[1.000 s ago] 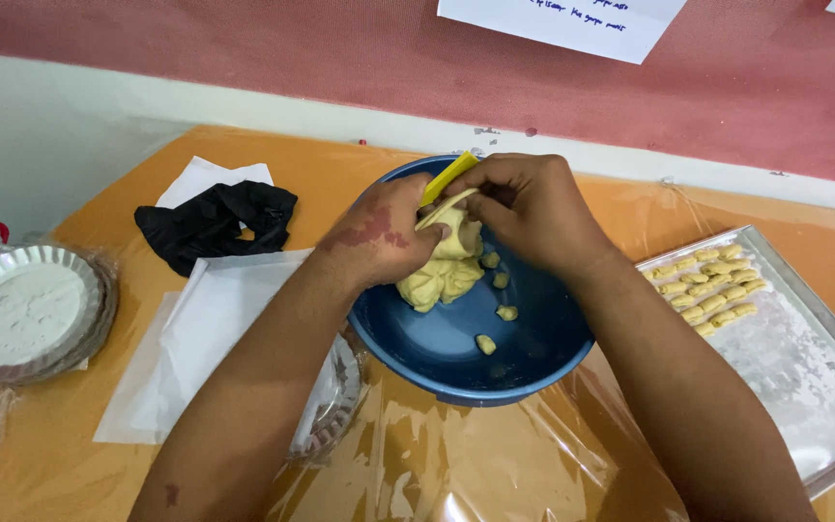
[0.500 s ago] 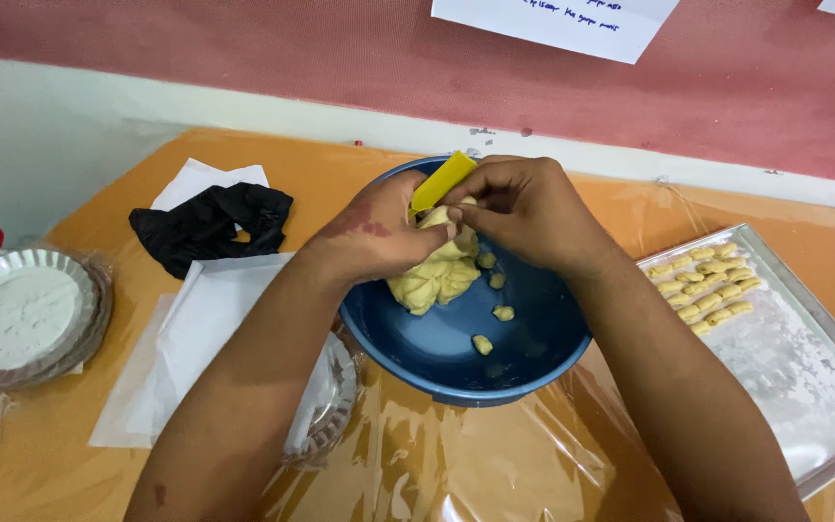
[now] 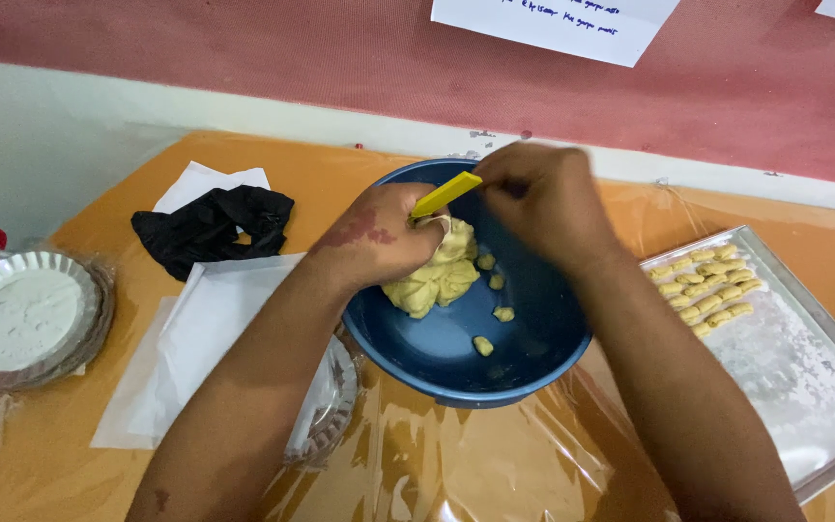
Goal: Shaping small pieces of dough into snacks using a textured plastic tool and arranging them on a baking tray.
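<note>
A blue bowl [image 3: 456, 358] sits on the plastic-covered orange table and holds a lump of yellow dough [image 3: 437, 275] plus several small dough bits [image 3: 484, 344]. My left hand [image 3: 379, 237] is closed on the top of the dough lump. Above the bowl's far rim, my right hand [image 3: 543, 198] grips a flat yellow scraper [image 3: 446, 193], whose free end points left over my left hand.
At the right, a metal tray [image 3: 804, 387] carries rows of shaped dough pieces [image 3: 707, 285]. White paper sheets [image 3: 205, 338], a black cloth [image 3: 210, 222] and a fluted foil dish of flour [image 3: 21, 314] lie to the left. A foil dish [image 3: 331, 416] sits under my left forearm.
My right hand has lifted slightly up and to the right with the scraper, away from the dough. My left hand stays on the lump.
</note>
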